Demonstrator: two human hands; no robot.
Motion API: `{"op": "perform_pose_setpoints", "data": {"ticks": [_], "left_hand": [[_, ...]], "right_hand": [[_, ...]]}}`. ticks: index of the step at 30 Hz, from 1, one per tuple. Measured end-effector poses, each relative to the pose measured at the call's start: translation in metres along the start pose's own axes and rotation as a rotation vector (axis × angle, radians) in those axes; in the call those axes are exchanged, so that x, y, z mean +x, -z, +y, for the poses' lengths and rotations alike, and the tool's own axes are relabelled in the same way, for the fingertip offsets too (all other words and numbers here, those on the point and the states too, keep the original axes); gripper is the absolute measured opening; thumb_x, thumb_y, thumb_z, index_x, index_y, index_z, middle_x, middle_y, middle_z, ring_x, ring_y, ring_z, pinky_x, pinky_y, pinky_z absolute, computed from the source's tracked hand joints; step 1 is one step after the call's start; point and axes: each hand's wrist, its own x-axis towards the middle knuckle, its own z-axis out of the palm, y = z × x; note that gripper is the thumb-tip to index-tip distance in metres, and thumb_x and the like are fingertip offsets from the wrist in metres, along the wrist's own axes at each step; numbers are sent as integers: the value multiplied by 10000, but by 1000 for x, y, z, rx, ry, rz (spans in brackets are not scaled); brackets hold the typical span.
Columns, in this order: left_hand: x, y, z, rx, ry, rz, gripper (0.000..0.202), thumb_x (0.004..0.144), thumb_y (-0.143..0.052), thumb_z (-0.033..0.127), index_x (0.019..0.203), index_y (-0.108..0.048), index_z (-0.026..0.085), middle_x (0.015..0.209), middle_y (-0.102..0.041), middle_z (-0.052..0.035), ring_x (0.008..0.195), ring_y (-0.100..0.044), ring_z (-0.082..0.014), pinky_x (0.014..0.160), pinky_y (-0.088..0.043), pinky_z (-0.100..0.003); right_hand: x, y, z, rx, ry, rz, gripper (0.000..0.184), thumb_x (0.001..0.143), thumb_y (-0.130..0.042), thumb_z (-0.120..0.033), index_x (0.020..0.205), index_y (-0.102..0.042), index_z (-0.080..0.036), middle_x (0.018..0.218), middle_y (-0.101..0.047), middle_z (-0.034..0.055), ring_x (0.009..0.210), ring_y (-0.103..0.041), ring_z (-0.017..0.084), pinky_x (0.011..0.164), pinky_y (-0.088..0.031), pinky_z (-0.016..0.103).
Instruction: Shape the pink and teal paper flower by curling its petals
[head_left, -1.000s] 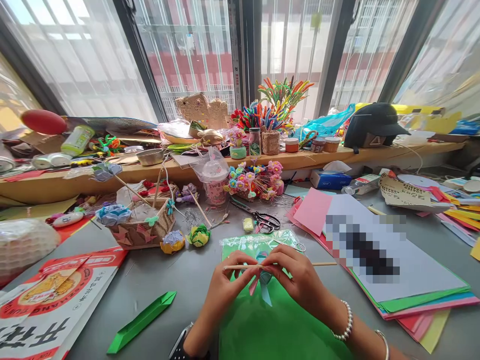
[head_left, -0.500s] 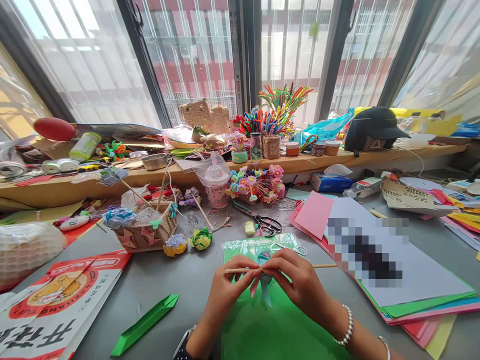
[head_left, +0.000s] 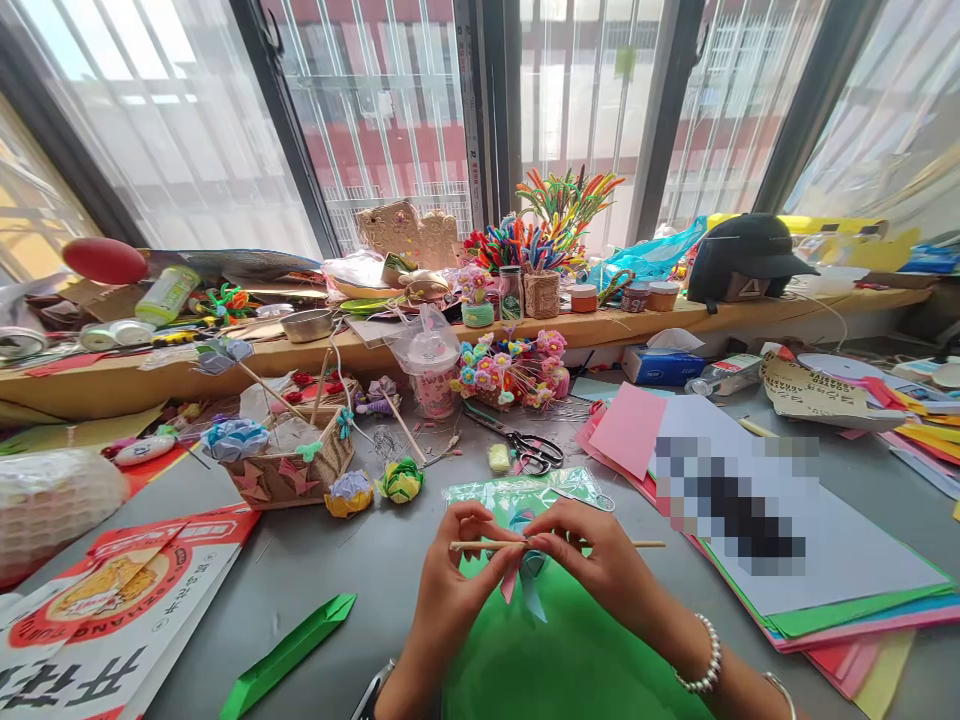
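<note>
A thin wooden stick (head_left: 480, 546) lies level across my two hands. My left hand (head_left: 459, 575) pinches it near its middle, the stick's left end lying across the fingers. My right hand (head_left: 596, 548) is closed at the same spot, fingertips almost touching the left ones; the stick's other end comes out beyond the right knuckles. Pink and light blue paper strips (head_left: 534, 598) hang at the fingertips, partly hidden by the fingers. Below lies a plastic-wrapped pack of green sheets (head_left: 540, 670). Small scissors (head_left: 604, 503) rest on its far edge, partly covered.
Black-handled scissors (head_left: 536, 455) lie beyond the pack. A folded green paper piece (head_left: 289, 655) is at left, near a printed paper bag (head_left: 97, 620). A cardboard box (head_left: 281, 485) with paper flowers stands behind. Stacked coloured sheets (head_left: 840, 560) lie at right.
The stick has slid slightly left, with its right end showing less beyond my right hand. Both hands stay closed at the stick's middle, with the paper strips slightly shifted.
</note>
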Motion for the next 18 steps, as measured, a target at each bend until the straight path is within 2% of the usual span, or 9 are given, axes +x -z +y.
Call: {"op": "perform_pose_setpoints", "data": {"ticks": [5, 12, 18], "left_hand": [[-4, -2, 5, 11, -38, 2, 250, 690, -643, 255, 802, -421, 221, 690, -694, 11, 716, -627, -174, 642, -417, -274], [-5, -2, 5, 14, -59, 21, 233, 689, -647, 266, 785, -441, 218, 700, -680, 13, 706, -629, -173, 643, -440, -278], [-4, -2, 2, 11, -77, 17, 232, 696, -647, 237, 774, -428, 220, 696, -687, 19, 685, -618, -155, 629, -418, -261]], "right_hand": [[1, 0, -3, 55, -85, 35, 140, 817, -558, -292, 757, -625, -184, 704, -622, -1, 627, -544, 115, 551, -406, 211], [0, 1, -4, 93, -48, 50, 149, 800, -579, -312, 737, -599, -178, 693, -600, 0, 634, -554, 121, 569, -436, 222], [0, 1, -3, 53, 2, 37, 152, 804, -578, -305, 749, -664, -193, 698, -599, 7, 658, -551, 127, 581, -428, 233]]}}
